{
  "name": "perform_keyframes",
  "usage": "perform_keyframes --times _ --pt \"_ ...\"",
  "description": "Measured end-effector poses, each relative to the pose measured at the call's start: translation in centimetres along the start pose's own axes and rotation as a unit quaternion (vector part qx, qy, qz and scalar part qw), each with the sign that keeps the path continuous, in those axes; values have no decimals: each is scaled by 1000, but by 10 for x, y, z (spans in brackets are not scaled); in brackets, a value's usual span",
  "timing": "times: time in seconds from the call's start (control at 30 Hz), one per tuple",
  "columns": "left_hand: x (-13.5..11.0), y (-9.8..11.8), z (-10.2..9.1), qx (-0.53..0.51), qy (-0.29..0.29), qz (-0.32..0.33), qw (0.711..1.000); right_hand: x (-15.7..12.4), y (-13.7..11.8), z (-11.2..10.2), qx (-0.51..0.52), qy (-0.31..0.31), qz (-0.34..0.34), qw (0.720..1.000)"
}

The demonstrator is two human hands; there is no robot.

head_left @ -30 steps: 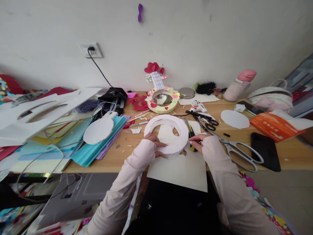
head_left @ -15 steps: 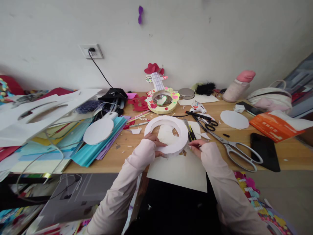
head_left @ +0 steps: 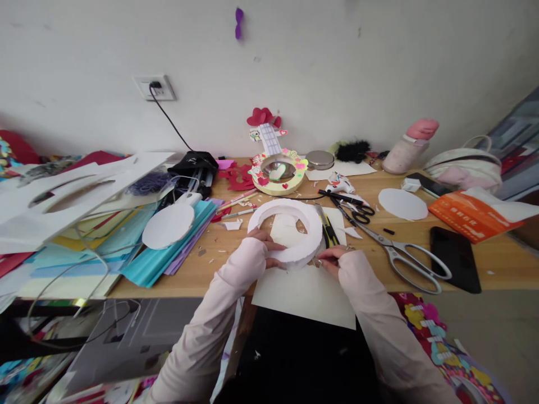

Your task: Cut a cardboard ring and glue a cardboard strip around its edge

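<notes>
A thick white ring (head_left: 257, 220), perhaps foam or paper, lies above a cream sheet of paper (head_left: 303, 297). My left hand (head_left: 268, 248) grips the ring's lower left, fingers over the band and thumb at its near edge. At the ring's lower right, my right hand (head_left: 332, 261) is closed in a pinch. Whatever its fingertips hold, if anything, is too small to make out. Just beyond that hand a yellow and black utility knife (head_left: 330, 229) lies beside the ring.
Large silver scissors (head_left: 415, 264), black scissors (head_left: 361, 210), a white glue gun (head_left: 340, 183) and a phone (head_left: 455, 259) lie to the right. A decorated ring (head_left: 278, 178) stands behind. Coloured paper (head_left: 170, 244) and a white disc with a handle (head_left: 168, 225) are at left.
My right hand has shifted slightly left, closer to the ring's near edge. My left hand keeps its hold, and the ring has hardly moved.
</notes>
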State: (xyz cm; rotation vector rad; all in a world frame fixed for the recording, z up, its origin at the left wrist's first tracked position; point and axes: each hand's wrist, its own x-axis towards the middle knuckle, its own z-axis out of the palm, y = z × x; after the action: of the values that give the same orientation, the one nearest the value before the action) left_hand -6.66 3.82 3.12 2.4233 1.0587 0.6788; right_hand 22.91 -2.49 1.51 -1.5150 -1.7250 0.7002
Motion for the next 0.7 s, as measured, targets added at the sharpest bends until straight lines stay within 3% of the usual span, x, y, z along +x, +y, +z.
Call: perform_keyframes --times 0.1,0.27,0.37,0.57,0.7 --pt "0 1 -1 -4 -2 -9 1000 -5 -3 17 -22 -12 -24 999" --pt "2 2 0 -1 -9 -17 1000 -10 -7 58 -46 3 0 999" --pt "3 4 -1 -7 -11 -24 1000 -9 -13 68 -29 4 7 1000" --pt "3 -3 -7 -42 51 -52 996 -12 -18 49 -2 9 12 1000" --pt "2 -11 7 -25 79 -62 995 -20 -7 26 42 8 39 998"
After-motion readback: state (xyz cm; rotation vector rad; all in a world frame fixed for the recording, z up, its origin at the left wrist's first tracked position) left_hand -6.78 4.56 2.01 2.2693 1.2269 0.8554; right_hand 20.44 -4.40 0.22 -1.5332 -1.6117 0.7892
